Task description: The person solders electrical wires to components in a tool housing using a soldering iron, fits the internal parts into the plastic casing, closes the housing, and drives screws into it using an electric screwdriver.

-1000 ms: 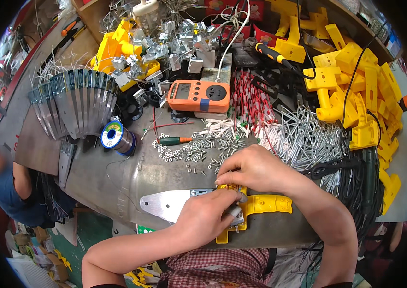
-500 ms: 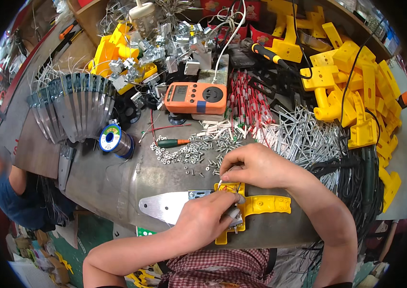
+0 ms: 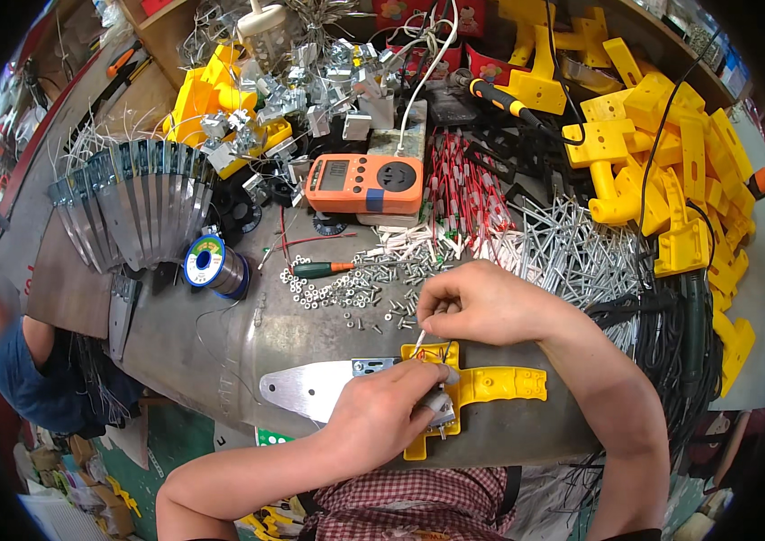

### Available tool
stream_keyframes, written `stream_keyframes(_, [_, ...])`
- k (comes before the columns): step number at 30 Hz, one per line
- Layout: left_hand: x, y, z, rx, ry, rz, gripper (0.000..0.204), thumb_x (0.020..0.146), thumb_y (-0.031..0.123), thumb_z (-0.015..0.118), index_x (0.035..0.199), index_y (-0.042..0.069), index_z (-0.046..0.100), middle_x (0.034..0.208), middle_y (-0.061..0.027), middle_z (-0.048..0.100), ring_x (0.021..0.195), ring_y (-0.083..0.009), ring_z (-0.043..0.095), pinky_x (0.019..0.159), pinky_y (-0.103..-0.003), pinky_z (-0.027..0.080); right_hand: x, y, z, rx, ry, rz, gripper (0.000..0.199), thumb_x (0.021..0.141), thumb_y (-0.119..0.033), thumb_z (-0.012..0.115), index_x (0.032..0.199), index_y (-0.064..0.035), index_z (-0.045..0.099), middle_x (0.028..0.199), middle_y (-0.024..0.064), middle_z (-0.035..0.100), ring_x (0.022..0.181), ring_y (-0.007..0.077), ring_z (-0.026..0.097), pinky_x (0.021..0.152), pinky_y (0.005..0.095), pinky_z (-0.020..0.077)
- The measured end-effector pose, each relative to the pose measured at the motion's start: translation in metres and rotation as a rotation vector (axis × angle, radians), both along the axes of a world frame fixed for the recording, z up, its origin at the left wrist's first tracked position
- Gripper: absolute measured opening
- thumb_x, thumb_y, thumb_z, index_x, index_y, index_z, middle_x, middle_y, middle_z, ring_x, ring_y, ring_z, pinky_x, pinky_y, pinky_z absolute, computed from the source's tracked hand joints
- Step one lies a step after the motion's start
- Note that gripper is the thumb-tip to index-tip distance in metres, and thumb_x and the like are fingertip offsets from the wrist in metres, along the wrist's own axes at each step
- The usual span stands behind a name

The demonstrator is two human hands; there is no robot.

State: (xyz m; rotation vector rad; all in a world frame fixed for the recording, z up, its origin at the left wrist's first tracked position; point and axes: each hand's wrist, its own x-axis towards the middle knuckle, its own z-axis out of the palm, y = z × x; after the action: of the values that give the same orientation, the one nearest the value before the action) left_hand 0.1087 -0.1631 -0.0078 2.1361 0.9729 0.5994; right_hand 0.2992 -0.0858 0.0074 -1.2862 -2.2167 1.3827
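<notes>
A yellow plastic housing half (image 3: 501, 384) lies near the table's front edge, its handle part pointing right. From its left side sticks a flat, tapered metal blade (image 3: 303, 389). My left hand (image 3: 384, 410) is closed over the housing's middle, fingertips pressing on metal parts there, and hides much of the inside. Above the housing's top end, my right hand (image 3: 481, 307) pinches a thin white tube (image 3: 419, 341) between thumb and forefinger. The tube slants down to the housing, where short red and dark wires show. What its lower end joins is too small to tell.
Screws (image 3: 409, 270), nuts and a green-handled screwdriver (image 3: 324, 269) lie beyond my hands. Farther back stands an orange meter (image 3: 364, 184). A solder spool (image 3: 217, 267) and fanned metal blades (image 3: 134, 203) are left; long bolts (image 3: 572, 257), black cables and yellow housings (image 3: 671, 180) right. A person sits far left.
My right hand has lifted slightly and shifted a little right, so more of the white tube shows below its fingers. My left hand stays on the housing.
</notes>
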Motion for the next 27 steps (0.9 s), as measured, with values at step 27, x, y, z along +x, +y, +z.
stream_keyframes(27, [0.004,0.003,0.0,-0.012,0.012,0.029,0.028,0.072,0.002,0.071,0.098,0.006,0.062,0.073,-0.0073,0.057,0.054,-0.0161,0.053,0.052,-0.029,0.044,0.015,-0.038,0.021,0.4,0.018,-0.232,0.031,0.08,-0.023,0.066,0.105,-0.0046,0.062,0.091,0.0127,0.061,0.081,0.0272,0.061,0.069,0.037,0.0483])
